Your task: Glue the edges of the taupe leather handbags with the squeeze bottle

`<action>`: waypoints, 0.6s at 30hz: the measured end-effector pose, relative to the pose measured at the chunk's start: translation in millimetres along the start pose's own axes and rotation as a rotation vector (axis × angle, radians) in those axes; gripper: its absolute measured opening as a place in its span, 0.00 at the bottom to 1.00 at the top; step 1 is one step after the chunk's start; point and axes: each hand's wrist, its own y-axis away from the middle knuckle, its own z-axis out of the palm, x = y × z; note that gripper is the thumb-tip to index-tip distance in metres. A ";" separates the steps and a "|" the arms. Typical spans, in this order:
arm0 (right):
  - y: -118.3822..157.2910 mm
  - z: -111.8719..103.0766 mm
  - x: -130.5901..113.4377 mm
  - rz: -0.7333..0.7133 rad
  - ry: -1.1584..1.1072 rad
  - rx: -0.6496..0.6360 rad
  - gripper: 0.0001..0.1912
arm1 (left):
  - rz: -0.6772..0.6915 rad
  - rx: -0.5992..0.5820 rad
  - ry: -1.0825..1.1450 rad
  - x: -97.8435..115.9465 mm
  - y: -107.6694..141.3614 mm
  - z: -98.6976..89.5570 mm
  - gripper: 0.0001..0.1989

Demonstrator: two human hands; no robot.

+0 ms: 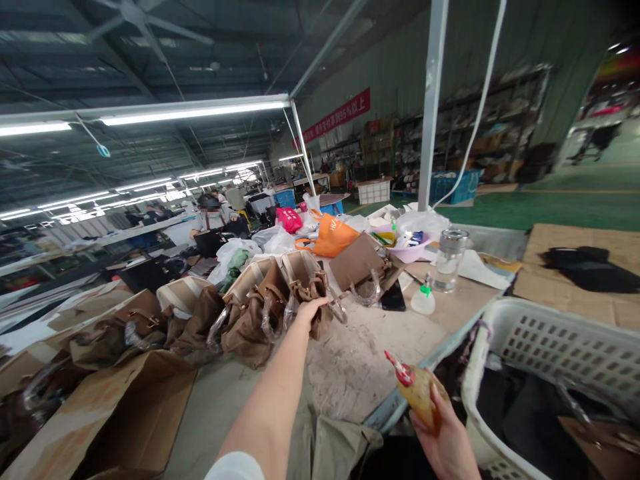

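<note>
The left hand [309,311] reaches forward across the worktop [350,353] and rests on the nearest brown handbag [313,293]; its grip is closed over the bag's top edge, fingers curled out of view. The bag is smooth leather-like material with a pale striped panel and handles wrapped in clear glossy film. It stands at the right end of a row of similar handbags [240,307], touching its neighbour.

The right hand [447,440] sits low, near the worktop's front edge, its grip clamped round a soft amber squeeze bottle [417,393] with a red conical nozzle, tilted up and left.

The worktop surface is grey, scuffed and stained. Just right of the bottle stands a white perforated plastic basket [560,347] holding dark material, probably fabric. An open corrugated cardboard box [120,413] lies at the left.
</note>
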 end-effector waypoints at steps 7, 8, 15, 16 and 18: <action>-4.3 -3.3 1.0 0.024 -0.184 -0.095 0.21 | 0.016 -0.038 0.126 23.1 45.2 -48.9 0.23; -5.9 -5.6 0.6 0.041 -0.183 -0.096 0.20 | 0.054 0.014 0.118 21.3 55.7 -56.0 0.23; -4.2 1.8 4.4 0.091 -0.098 -0.120 0.24 | 0.558 -0.044 -0.139 -83.0 154.2 -20.6 0.19; 2.5 5.9 7.6 0.092 -0.087 -0.115 0.24 | 0.542 -0.134 -0.152 -101.6 167.5 -6.5 0.20; 15.7 15.6 15.9 0.085 -0.048 -0.140 0.26 | 0.453 -0.214 -0.139 -127.5 189.5 20.1 0.24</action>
